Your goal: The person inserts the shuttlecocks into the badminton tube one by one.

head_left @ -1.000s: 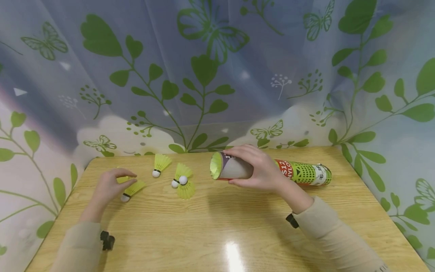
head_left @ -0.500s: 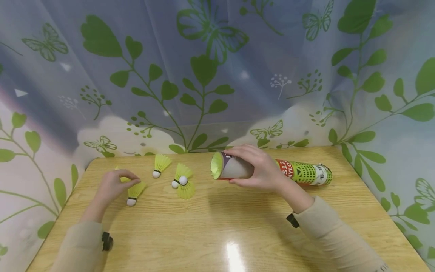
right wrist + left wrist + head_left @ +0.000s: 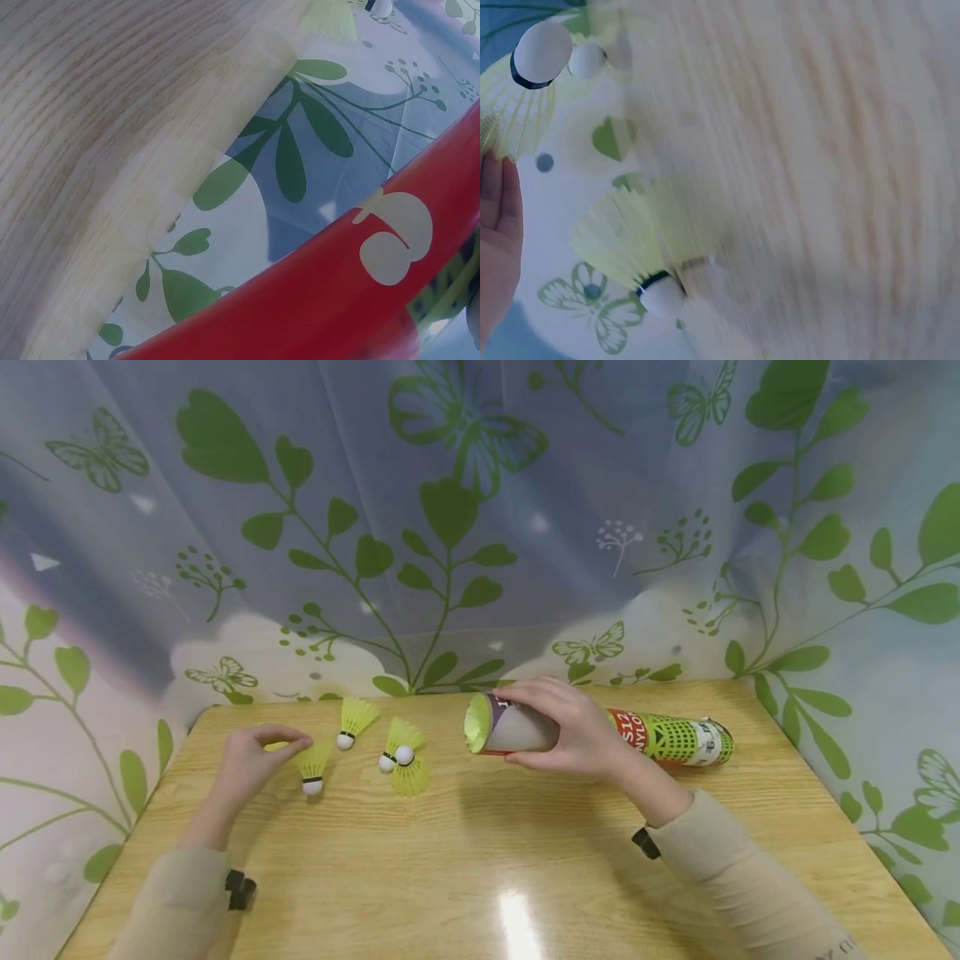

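My left hand [image 3: 255, 764] pinches a yellow shuttlecock [image 3: 312, 767] by the skirt edge, its white cork pointing down towards me. Fingertips lie on that skirt in the left wrist view too. A bit of yellow shows behind this hand, mostly hidden. Another shuttlecock [image 3: 656, 281] appears lower in the left wrist view. On the right, my right hand [image 3: 573, 731] grips a long shuttlecock tube [image 3: 678, 740] from above, fingers and thumb round its grey section. The tube's left end is open, with yellow inside. Its red side [image 3: 322, 277] fills the lower right wrist view.
Between the hands, a shuttlecock [image 3: 357, 722] lies near the back of the wooden table [image 3: 420, 877]. Right of it, two more shuttlecocks [image 3: 408, 777] overlap. A patterned curtain [image 3: 525, 568] stands along the table's back edge.
My left hand has moved slightly right with its shuttlecock, whose cork has swung from lower left to straight down. The right hand and tube have stayed still.
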Tool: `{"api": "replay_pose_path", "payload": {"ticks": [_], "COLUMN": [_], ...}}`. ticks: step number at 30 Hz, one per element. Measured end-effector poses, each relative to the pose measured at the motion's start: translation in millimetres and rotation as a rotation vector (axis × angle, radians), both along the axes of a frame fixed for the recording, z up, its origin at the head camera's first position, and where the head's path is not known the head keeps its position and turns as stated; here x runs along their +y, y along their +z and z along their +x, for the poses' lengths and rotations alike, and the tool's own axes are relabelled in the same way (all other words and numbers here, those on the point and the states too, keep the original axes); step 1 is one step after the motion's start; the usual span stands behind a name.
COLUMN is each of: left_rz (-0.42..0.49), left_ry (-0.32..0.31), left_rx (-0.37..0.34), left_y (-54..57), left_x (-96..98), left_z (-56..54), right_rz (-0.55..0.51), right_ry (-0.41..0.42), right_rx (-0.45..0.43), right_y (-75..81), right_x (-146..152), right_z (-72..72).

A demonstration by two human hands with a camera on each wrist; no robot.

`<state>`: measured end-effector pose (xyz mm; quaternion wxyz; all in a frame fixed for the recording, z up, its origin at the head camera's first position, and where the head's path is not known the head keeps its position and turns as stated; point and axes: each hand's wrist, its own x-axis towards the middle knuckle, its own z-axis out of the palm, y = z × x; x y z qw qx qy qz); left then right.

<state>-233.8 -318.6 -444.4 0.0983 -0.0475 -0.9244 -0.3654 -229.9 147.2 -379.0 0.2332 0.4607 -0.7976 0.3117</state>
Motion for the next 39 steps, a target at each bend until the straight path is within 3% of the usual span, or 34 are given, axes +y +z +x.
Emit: {"api": "replay_pose_path", "payload": {"ticks": [8,14,24,29,39], "left_rz": [0.088,0.318,0.692,0.82,1.024], "left_ry": [0.173,0.311,0.301,0.285,0.262], "left_rx": [-0.035,-0.148,-0.195,-0.189,-0.06], "left_y": [8.6,27.0,51.8,66.7,84.1], "left_x": [19.9,45.0,89.1,113.7,164.9], "left_z": [-2.2,-5.3,-4.5,1.2,11.8], "right_rz": [0.004,-0.004,-0.008,-0.014,-0.016], "right_ry": [-0.015,-0.016,-0.013,-0.009,0.0], "right_rx": [-0.022,-0.026,-0.025,-0.016,-0.001], "right_y": [0.2,0.4,0.7,0.5,1.6], "right_x": [1,1,0,0,-1], "right_z": [0.3,-0.4,-0.8,-1.0,-1.2]}}
